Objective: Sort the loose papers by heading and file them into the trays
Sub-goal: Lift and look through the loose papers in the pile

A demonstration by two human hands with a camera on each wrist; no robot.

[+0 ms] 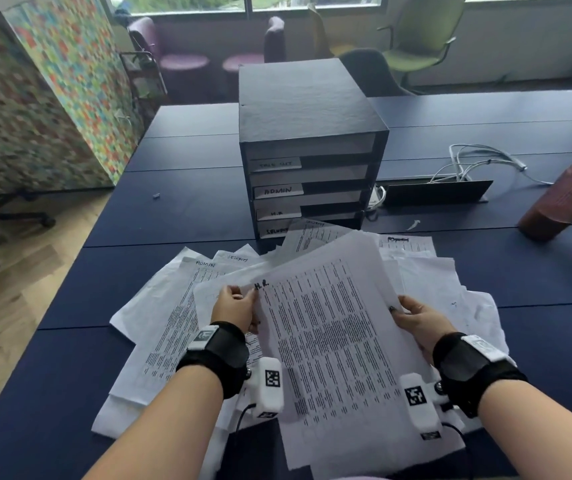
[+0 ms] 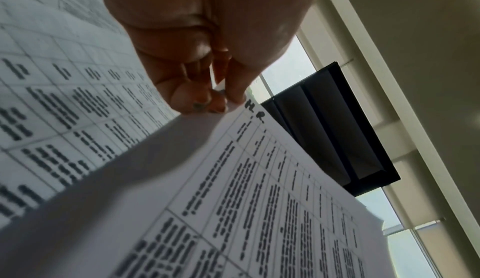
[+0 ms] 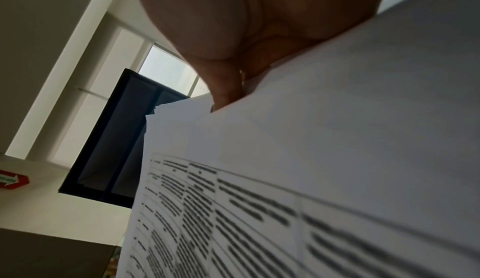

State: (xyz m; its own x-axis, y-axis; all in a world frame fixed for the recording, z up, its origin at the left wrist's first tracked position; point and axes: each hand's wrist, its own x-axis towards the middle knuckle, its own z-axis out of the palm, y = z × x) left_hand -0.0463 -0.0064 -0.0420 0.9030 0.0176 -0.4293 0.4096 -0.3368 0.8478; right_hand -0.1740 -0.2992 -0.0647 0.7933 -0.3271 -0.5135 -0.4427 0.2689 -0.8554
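I hold a printed sheet headed "H.R." point(image 1: 326, 327) above the heap of loose papers point(image 1: 159, 320). My left hand point(image 1: 234, 308) pinches the sheet's upper left corner beside the heading; in the left wrist view the fingertips point(image 2: 207, 101) meet on that sheet point(image 2: 246, 190). My right hand point(image 1: 416, 318) grips the sheet's right edge, and in the right wrist view the thumb point(image 3: 226, 93) lies on top of the paper point(image 3: 311, 159). Behind the heap stands a black tray unit point(image 1: 312, 140) with shelf labels that include ADMIN and H.R.
Other sheets in the heap carry headings such as ADMIN point(image 1: 205, 263). A white cable point(image 1: 478, 161), a black cable-box lid point(image 1: 437, 192) and a reddish-brown bottle point(image 1: 565, 199) lie at the right. Chairs stand beyond the dark blue table point(image 1: 180, 209).
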